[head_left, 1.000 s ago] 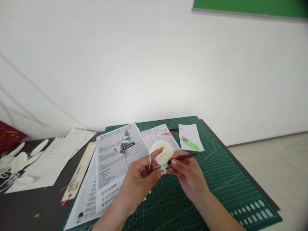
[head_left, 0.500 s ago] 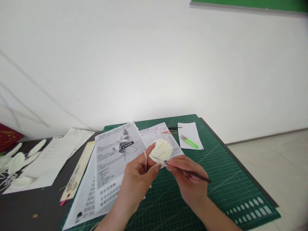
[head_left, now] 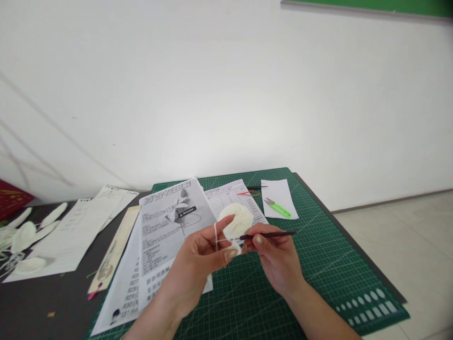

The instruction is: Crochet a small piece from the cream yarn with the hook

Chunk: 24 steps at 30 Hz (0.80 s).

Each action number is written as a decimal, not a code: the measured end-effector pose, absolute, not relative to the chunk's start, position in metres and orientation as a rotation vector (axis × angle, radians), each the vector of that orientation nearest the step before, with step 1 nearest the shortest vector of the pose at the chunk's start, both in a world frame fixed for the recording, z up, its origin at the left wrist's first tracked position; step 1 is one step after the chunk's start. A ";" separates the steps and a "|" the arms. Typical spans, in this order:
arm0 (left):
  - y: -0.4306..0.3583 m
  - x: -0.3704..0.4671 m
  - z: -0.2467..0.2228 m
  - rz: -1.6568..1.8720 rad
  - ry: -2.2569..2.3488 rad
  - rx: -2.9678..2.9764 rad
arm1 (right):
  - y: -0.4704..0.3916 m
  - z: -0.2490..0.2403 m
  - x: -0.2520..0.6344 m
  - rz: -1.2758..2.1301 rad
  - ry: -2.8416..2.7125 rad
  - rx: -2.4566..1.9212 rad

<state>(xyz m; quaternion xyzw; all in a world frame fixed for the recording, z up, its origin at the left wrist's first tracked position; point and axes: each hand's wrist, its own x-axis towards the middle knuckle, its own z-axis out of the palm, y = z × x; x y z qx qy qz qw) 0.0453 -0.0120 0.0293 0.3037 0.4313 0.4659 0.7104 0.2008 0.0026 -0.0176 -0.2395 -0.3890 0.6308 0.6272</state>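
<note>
My left hand (head_left: 201, 255) pinches a small piece of white crochet work (head_left: 235, 246) between thumb and fingers. A strand of white yarn (head_left: 216, 233) runs over its raised index finger. My right hand (head_left: 278, 252) grips a crochet hook (head_left: 271, 234) by its dark handle, with the tip pointing left at the crochet work. Whether the tip sits inside a loop is too small to tell. Just behind the hands is a cream ball of yarn (head_left: 236, 219), its lower edge partly covered by my fingers.
Printed pattern sheets (head_left: 170, 226) lie on a green cutting mat (head_left: 318, 264). Green thread snips (head_left: 279, 208) rest on white paper (head_left: 279, 189) at the right. Leftward are a ruler (head_left: 116, 245), handwritten sheets (head_left: 81, 226) and several white petal-shaped pieces (head_left: 30, 265). A white wall (head_left: 226, 94) stands behind.
The hook has swung from a downward slant to nearly level, and its tip has drawn back from across the yarn ball. My left hand has shifted slightly, showing more of the crochet work.
</note>
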 end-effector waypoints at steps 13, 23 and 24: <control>-0.014 0.037 0.033 0.842 1.006 0.815 | 0.006 -0.011 0.207 1.675 -0.746 -0.535; -0.015 0.037 0.036 0.788 1.062 0.839 | 0.007 -0.004 0.220 1.498 -0.965 -0.568; -0.014 0.037 0.035 0.788 1.066 0.847 | 0.007 -0.004 0.222 1.470 -1.003 -0.565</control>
